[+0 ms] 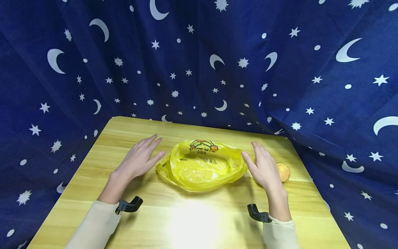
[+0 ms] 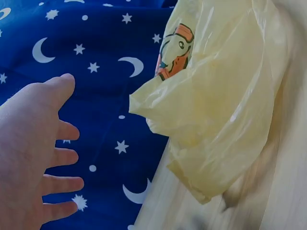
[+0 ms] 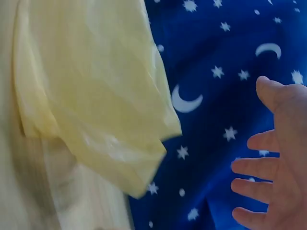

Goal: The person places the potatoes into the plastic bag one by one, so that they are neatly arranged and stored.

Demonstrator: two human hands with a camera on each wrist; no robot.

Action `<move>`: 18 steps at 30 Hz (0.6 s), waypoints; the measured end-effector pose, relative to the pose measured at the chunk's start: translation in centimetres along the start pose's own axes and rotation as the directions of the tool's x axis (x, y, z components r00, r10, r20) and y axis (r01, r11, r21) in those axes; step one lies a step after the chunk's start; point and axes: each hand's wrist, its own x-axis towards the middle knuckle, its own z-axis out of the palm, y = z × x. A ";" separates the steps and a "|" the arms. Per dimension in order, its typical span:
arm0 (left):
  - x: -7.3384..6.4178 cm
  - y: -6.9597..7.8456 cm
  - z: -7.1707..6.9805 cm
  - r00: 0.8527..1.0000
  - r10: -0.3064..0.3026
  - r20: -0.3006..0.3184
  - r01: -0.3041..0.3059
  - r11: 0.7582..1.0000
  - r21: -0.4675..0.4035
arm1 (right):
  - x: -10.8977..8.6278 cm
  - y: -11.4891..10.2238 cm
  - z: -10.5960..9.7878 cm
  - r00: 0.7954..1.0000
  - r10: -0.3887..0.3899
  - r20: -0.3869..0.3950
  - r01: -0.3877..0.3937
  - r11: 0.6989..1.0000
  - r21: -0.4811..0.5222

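A yellow plastic bag (image 1: 199, 185) stands on the table with its mouth spread wide, dark lettering and an orange print showing on its inner back wall. To its left is my left hand (image 1: 136, 157), fingers extended and holding nothing. My right hand (image 1: 262, 166) is at the bag's right side, thumb close to the rim, its fingers likewise straight. Both wrist views show a gap between the bag (image 2: 220, 105) and the spread fingers. Partly hidden behind the right hand, a round yellowish fruit (image 1: 283, 172) rests on the table.
The light wooden table (image 1: 130, 128) has its far edge against a dark blue curtain (image 1: 199, 55) patterned with white moons and stars. A bright glare lies on the tabletop in front of the bag. Black wrist-worn mounts (image 1: 129, 204) sit at both cuffs.
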 end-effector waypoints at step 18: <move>1.8 2.0 4.2 0.991 -0.129 -0.040 0.121 0.979 -0.163 | -1.9 8.8 -3.5 0.976 0.212 -0.056 -0.211 0.977 0.013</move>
